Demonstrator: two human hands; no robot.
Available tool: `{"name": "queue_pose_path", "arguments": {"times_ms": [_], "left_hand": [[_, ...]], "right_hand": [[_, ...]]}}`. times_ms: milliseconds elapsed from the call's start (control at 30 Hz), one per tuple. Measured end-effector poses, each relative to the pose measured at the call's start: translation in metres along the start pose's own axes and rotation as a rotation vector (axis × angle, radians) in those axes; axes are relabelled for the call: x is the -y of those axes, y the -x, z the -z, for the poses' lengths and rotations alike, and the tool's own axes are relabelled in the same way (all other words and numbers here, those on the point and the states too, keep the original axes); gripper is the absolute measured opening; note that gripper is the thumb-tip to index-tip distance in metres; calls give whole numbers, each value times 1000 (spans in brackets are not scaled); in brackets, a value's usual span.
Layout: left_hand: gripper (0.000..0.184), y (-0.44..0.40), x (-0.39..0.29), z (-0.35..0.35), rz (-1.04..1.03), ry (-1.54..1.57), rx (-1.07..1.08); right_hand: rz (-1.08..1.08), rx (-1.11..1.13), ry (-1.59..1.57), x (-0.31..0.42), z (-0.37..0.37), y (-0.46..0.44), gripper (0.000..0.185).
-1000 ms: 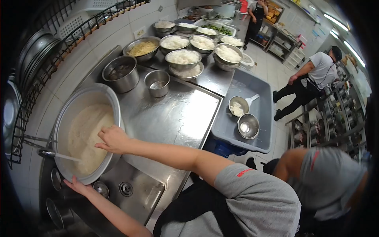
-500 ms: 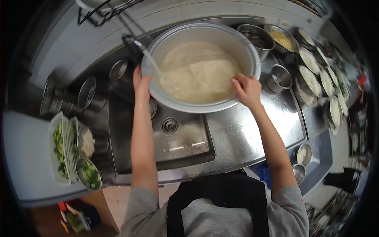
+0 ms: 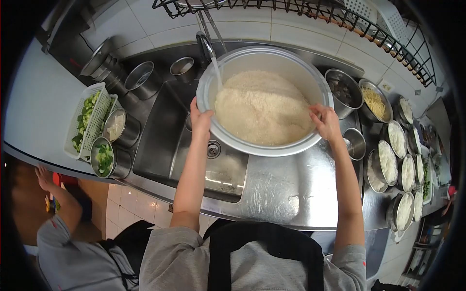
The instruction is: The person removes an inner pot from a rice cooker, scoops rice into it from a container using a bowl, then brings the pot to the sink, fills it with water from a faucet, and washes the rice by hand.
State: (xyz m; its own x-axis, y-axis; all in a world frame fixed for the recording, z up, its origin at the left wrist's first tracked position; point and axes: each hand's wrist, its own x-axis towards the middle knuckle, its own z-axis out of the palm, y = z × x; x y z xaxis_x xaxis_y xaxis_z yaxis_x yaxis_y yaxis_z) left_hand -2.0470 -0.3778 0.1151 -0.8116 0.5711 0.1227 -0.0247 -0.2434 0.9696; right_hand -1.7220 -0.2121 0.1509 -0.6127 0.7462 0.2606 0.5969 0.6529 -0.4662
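A large round metal pot (image 3: 264, 150) straddles the sink and the steel counter. Pale rice (image 3: 262, 109) lies inside it, heaped and grainy in the middle. From the faucet (image 3: 205, 44), a stream of water runs into the pot at its left side. My left hand (image 3: 201, 120) grips the left rim, thumb on top and the other fingers mostly hidden outside. On the right rim, my right hand (image 3: 326, 121) is closed with its fingertips curled over the inner edge.
Under the pot's left part is the sink (image 3: 160, 140). Vegetable containers, including a white basket (image 3: 94, 119), stand left. A steel cup (image 3: 355, 143) and several bowls of rice (image 3: 388, 160) stand right. A black wire rack (image 3: 310, 8) hangs above. Another person's arm (image 3: 65, 201) is at lower left.
The view has shifted, and another person now shows at lower left. Rice grains stand out more clearly than the cloudy surface before. Both my hands stay on the pot's rim.
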Motion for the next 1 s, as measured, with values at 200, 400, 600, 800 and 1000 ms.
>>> {"name": "queue_pose_path", "arguments": {"times_ms": [200, 400, 600, 800, 1000], "left_hand": [[58, -94, -10, 11, 353, -100, 366], [58, -38, 8, 20, 230, 141, 187], [58, 39, -5, 14, 193, 277, 18], [58, -46, 1, 11, 262, 194, 230], [75, 64, 0, -6, 38, 341, -43]], "right_hand": [[182, -462, 382, -27, 3, -34, 47], [-29, -286, 270, 17, -20, 2, 66], [-112, -224, 80, -6, -18, 8, 76], [-279, -252, 308, 10, -40, -7, 62], [-176, -168, 93, -41, -20, -28, 60]]}}
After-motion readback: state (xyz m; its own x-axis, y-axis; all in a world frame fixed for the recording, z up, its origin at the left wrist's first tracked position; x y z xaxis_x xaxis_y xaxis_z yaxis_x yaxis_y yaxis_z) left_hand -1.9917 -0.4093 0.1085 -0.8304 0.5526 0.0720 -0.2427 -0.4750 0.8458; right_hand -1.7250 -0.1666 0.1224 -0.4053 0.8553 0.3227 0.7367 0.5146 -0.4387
